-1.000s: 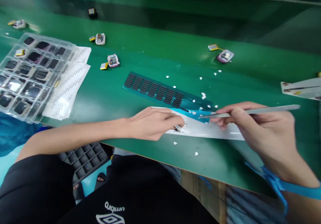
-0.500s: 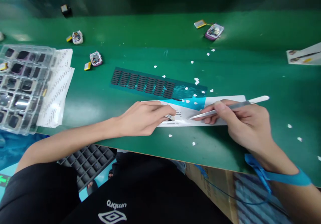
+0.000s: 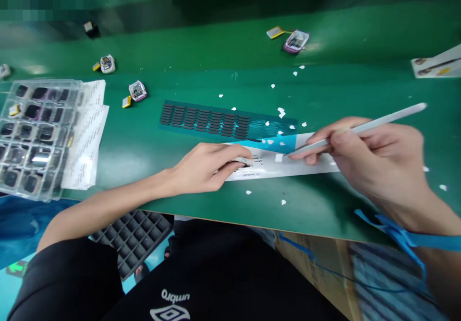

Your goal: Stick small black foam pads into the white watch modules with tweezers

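My right hand (image 3: 370,162) pinches a pair of metal tweezers (image 3: 389,119). A small white square piece (image 3: 279,158) is at the tweezers' tips, over a white printed sheet (image 3: 288,168). My left hand (image 3: 216,166) is closed around a small flat device part (image 3: 242,160), mostly hidden by the fingers, above the sheet's left end. Beyond the hands lies a teal backing sheet (image 3: 266,125) with rows of dark strips (image 3: 205,119) stuck on it. One loose dark strip (image 3: 255,140) lies at its lower edge.
Small white tabs (image 3: 281,112) are scattered over the green table. Opened watch bodies with batteries stand farther back, one purple (image 3: 296,41), another (image 3: 138,91) at left. A clear compartment tray (image 3: 77,119) and printed papers (image 3: 86,143) lie left. A blue wrist strap (image 3: 432,241) trails a cord.
My right hand and the tweezers have moved right, the tweezers' tips lifting slightly. A white square piece now shows at the tips. My left hand stays nearly in place; the view has shifted slightly.
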`<state>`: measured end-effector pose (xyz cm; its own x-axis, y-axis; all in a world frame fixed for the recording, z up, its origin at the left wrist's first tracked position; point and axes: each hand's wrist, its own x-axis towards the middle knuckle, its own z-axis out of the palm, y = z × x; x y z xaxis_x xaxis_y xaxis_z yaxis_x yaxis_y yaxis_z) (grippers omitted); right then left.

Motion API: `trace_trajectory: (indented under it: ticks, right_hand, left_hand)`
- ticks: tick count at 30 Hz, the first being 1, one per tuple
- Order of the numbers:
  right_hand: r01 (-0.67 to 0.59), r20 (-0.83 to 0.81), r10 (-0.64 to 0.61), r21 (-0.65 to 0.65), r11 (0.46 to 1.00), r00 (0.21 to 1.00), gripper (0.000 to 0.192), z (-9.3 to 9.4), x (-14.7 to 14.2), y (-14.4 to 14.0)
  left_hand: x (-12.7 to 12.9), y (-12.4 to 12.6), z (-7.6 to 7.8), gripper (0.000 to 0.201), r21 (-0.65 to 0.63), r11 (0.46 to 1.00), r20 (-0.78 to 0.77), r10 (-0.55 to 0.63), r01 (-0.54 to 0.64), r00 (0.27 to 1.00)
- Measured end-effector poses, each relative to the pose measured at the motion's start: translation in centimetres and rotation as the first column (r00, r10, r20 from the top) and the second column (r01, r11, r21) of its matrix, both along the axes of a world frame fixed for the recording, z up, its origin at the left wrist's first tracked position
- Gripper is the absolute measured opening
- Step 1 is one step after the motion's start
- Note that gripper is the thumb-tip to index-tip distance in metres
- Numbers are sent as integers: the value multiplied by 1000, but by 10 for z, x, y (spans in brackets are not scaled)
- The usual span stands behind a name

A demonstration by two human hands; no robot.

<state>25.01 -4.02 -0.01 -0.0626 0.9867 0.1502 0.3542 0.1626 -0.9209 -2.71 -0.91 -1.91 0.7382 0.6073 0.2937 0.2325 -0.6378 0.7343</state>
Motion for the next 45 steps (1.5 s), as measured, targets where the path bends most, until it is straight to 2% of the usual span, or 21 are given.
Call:
trace_trajectory:
  ticks: [2,3,5,7,12,16,20,24,30,37,42,45]
  right_hand:
    - [26,-96,-16,105,994,995,39,9,-18,1]
    - [52,-128,-33,152,987,991,33,14,-28,2]
    - [110,-132,-85,193,975,988,30,21,-47,2]
    - [118,-120,-98,169,979,988,30,25,-61,1]
    - [40,-42,-33,173,984,999,27,19,-67,-3]
    - [44,17,-48,169,985,999,31,12,-64,-4]
    - [88,65,-102,195,977,993,27,9,-64,-2]
    - [80,90,-99,193,978,991,26,10,-64,-2]
    - [95,100,-118,210,973,988,24,10,-63,-4]
    - [70,65,-85,204,977,994,25,10,-66,-3]
    - [71,70,-87,201,977,994,22,8,-67,-4]
    - [49,102,-78,261,964,992,22,4,-67,-7]
  left_hand:
    - [1,-1,4,17,-177,981,114,103,-82,988]
    - [1,-2,7,18,-307,946,151,155,-102,976]
    - [1,-2,12,22,-546,835,198,216,-75,956]
    - [0,-3,15,28,-679,734,230,217,-4,949]
    - [-1,-6,16,41,-787,603,278,163,128,947]
    - [3,-10,13,43,-812,549,350,185,199,918]
    - [4,-12,11,45,-822,532,355,201,203,913]
    - [4,-12,8,48,-825,545,305,203,151,930]
    - [3,-12,-1,50,-786,575,393,180,228,902]
    - [3,-13,2,48,-796,567,384,203,212,901]
    - [4,-13,0,47,-777,602,375,207,185,903]
    - [5,-12,-2,46,-768,627,332,215,131,918]
